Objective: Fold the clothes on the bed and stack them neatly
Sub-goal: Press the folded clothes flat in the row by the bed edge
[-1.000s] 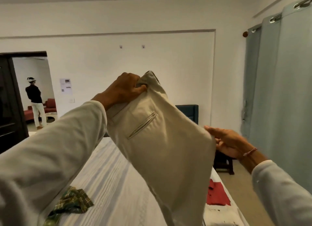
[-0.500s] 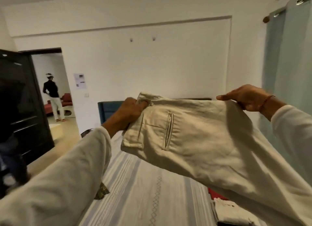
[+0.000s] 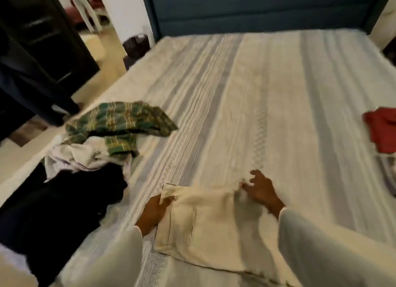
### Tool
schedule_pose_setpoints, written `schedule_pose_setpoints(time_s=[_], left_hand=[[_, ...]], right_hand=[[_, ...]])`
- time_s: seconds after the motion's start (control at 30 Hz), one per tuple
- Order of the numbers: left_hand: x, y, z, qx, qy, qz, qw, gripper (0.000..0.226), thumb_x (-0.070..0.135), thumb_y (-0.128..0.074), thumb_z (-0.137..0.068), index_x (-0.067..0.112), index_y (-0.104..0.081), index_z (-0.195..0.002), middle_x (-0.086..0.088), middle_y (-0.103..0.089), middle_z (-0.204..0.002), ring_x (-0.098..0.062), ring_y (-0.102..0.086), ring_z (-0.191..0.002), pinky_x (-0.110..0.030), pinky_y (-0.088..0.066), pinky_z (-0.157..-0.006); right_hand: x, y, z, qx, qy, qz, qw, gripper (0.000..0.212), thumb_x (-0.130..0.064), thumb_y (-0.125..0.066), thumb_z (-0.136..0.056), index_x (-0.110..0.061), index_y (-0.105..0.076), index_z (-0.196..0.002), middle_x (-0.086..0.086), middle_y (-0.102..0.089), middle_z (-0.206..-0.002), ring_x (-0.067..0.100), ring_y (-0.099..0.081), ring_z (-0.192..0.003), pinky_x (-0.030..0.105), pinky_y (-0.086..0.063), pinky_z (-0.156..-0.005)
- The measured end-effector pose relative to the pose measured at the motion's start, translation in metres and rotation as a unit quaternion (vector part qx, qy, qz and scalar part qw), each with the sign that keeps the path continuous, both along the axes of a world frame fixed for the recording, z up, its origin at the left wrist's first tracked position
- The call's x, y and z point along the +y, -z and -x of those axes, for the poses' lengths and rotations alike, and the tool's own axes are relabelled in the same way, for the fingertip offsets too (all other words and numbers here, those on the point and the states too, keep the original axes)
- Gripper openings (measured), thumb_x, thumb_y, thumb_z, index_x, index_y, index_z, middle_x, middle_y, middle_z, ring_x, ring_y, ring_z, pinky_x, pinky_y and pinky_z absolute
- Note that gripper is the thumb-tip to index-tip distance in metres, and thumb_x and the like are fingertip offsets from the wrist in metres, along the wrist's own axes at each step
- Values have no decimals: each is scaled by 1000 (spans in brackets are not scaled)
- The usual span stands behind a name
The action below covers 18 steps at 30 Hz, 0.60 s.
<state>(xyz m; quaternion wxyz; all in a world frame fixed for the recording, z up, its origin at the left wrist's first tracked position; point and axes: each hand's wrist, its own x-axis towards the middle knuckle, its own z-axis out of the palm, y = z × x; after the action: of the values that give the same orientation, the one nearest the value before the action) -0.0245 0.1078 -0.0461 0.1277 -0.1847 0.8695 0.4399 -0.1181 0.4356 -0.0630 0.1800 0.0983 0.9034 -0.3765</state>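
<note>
The cream trousers (image 3: pixel 205 226) lay flat on the bed (image 3: pixel 278 115), near its front edge and right before the person, with the waist end to the left and a back pocket facing up. That looked like the spot chosen for folding: open bedspread, within easy reach of both arms, and apart from the other clothes.

The left hand (image 3: pixel 153 213) lay at the waistband corner, palm down, its thumb and fingers pinching that corner and pinning it to the bedspread. This was probably to keep the waist square while the rest was smoothed. The right hand (image 3: pixel 260 189) rested on the far edge of the trousers further right, fingers spread and slightly bent, gripping nothing. It seemed to be pressing the cloth flat, though blur made the contact hard to read. Both forearms, in pale sleeves, reached forward and down from the bottom of the view.

To the left sat the unfolded heap: a green checked cloth (image 3: pixel 120 122) draped over a white garment (image 3: pixel 79 158), with a black garment (image 3: pixel 64 201) in front of them. A red garment (image 3: pixel 381 129) lay at the right edge of the bed, well apart from the heap, likely the start of the stack.
</note>
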Motion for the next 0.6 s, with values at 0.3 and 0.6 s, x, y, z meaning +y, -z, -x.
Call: schedule_pose_setpoints(time_s=[0.3, 0.6], left_hand=[[-26, 89, 27, 76, -22, 120, 990, 21, 39, -56, -100, 27, -65, -85, 1, -69, -81, -15, -60, -73, -21, -38, -60], [-21, 86, 33, -25, -88, 131, 987, 47, 51, -55, -98, 14, -68, -72, -9, -71, -79, -28, -65, -77, -33, -43, -66]], right_hand=[[-41, 107, -41, 272, 23, -228, 934, 52, -39, -49, -95, -20, -49, -143, 5, -57, -133, 30, -52, -115, 47, -38, -93], [-107, 80, -67, 317, -172, -177, 916, 64, -54, -48, -98, -17, -46, -149, 14, -31, -162, 35, -20, -152, 60, -18, -120]])
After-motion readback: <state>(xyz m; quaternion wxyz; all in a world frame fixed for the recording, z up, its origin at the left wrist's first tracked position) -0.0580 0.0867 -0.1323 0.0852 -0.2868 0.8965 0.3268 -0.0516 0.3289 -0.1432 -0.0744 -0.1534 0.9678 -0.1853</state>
